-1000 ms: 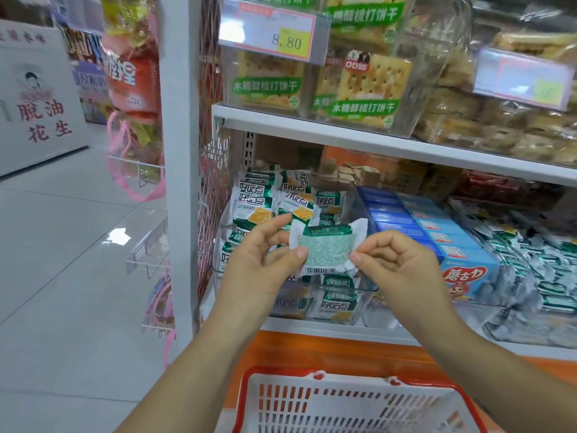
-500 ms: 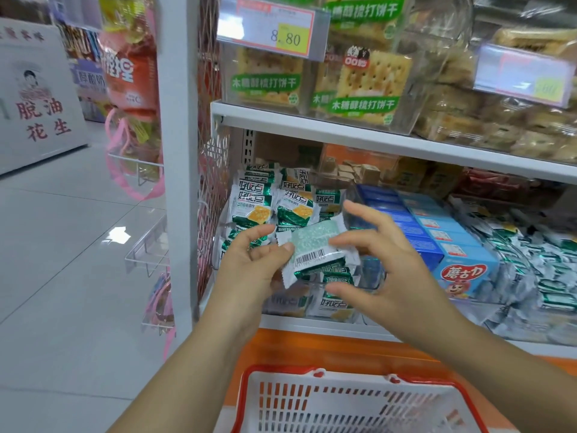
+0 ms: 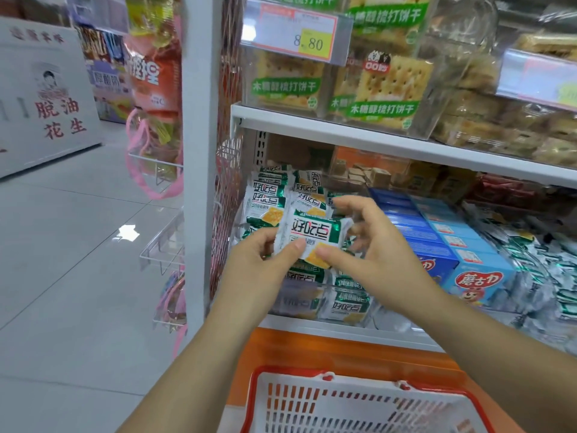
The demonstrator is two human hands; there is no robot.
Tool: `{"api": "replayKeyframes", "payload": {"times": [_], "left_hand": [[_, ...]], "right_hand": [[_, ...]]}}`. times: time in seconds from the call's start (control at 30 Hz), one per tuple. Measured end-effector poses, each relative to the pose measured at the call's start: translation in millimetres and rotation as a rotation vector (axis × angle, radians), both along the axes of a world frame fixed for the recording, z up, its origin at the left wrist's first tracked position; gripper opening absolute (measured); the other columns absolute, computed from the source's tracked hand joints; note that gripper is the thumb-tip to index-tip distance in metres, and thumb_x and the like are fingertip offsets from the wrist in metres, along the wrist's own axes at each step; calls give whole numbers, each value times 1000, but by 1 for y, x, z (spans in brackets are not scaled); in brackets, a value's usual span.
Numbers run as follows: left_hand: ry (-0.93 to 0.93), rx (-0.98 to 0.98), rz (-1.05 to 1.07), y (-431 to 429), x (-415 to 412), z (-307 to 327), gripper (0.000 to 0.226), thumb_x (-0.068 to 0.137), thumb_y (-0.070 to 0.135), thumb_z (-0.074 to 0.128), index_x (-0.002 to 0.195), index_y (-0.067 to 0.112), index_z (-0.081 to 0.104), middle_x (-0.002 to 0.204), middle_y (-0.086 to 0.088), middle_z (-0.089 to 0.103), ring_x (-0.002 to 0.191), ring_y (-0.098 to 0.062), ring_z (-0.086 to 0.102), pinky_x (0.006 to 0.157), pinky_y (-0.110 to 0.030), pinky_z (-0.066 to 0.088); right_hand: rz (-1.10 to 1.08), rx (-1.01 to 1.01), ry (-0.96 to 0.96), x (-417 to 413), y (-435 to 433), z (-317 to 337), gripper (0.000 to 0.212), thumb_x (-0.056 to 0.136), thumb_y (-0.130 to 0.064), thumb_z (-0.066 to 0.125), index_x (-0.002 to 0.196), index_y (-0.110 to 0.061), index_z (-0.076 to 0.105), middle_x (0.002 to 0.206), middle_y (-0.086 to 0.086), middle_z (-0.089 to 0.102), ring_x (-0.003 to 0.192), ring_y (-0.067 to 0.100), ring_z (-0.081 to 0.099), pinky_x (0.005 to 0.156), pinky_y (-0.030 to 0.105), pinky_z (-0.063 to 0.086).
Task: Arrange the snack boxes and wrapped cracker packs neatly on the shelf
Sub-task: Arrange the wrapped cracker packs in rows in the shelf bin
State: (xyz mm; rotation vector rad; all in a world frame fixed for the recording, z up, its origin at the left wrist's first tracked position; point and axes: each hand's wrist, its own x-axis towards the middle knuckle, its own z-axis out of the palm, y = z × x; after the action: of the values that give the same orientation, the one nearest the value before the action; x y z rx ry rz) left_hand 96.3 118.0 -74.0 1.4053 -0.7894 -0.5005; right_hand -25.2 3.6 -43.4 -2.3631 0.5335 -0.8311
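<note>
Head view: cracker pack (image 3: 312, 235) is flipped logo-up now, left hand (image 3: 262, 264) and right hand (image 3: 381, 245) both pinching it, shelf-ready just left of the blue boxes (image 3: 437, 232).

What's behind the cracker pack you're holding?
More green-and-white packs, piled in a clear bin. The held pack, pinched by the left hand and right hand, covers the pile's middle, so that part can't be seen.

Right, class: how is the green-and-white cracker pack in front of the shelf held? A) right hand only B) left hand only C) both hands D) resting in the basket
C: the left hand and the right hand each pinch the cracker pack.
</note>
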Motion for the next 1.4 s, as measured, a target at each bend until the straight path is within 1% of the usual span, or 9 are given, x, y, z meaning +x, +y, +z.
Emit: {"api": "replayKeyframes", "payload": {"times": [0.13,0.27,0.4,0.53,0.73,0.87,1.03,1.23,1.4], "left_hand": [[19,-18,52,2,13,-4,6,86,27,66,91,26,69,85,5,74,82,-13,70,84,-35,56],[-20,-12,192,5,29,-5,14,89,25,63,102,31,63,92,14,69,88,-1,63,71,-12,46],[-45,-14,333,7,46,-9,28,92,17,60,118,26,59,109,12,61,104,-4,57,89,-19,40],[-128,47,296,2,49,-18,27,93,15,57,115,30,57,109,19,54,110,-1,50,86,-13,36],[-261,87,291,-10,51,-24,28,93,17,55,119,29,59,134,11,49,121,-5,45,102,-22,34],[-255,46,300,-20,52,-29,28,94,17,55,119,28,60,132,12,48,116,2,42,100,-20,33],[-207,12,335,-26,53,-30,25,94,14,55,111,31,62,123,19,50,110,5,47,77,7,32],[-171,-37,385,-26,58,-33,28,93,15,55,96,42,62,92,15,67,79,-5,60,66,-7,43],[-185,-45,382,-27,57,-34,25,95,14,54,97,37,63,105,27,59,82,19,56,68,1,39]], "right_hand": [[51,-383,108,16,2,-4,49,75,-31,77,119,-26,56,126,-12,50,117,7,48,96,29,43],[20,-326,105,42,-5,-8,39,80,-31,74,115,-25,57,111,-19,51,107,-2,41,93,20,34],[1,-264,169,71,-20,-18,36,80,-37,72,111,-28,55,106,-15,48,110,3,35,88,25,33],[76,-339,269,88,-30,-24,39,80,-45,68,113,-26,58,128,-7,55,125,14,38,105,39,33],[6,-245,214,61,-62,2,31,86,-41,62,114,-27,60,119,-14,54,110,1,44,90,20,31],[-187,-248,383,47,-127,10,34,88,-33,64,119,-20,59,123,-1,60,107,15,56,85,23,38],[-129,-194,666,69,-190,3,64,84,-32,70,140,-19,42,142,5,47,123,25,48,92,23,35],[-92,-203,716,93,-226,-4,75,76,-24,78,142,-23,41,142,4,49,126,23,48,106,35,38],[-150,-313,856,101,-234,-13,66,77,-15,76,136,-12,47,132,11,56,120,28,52,102,38,39]]}}
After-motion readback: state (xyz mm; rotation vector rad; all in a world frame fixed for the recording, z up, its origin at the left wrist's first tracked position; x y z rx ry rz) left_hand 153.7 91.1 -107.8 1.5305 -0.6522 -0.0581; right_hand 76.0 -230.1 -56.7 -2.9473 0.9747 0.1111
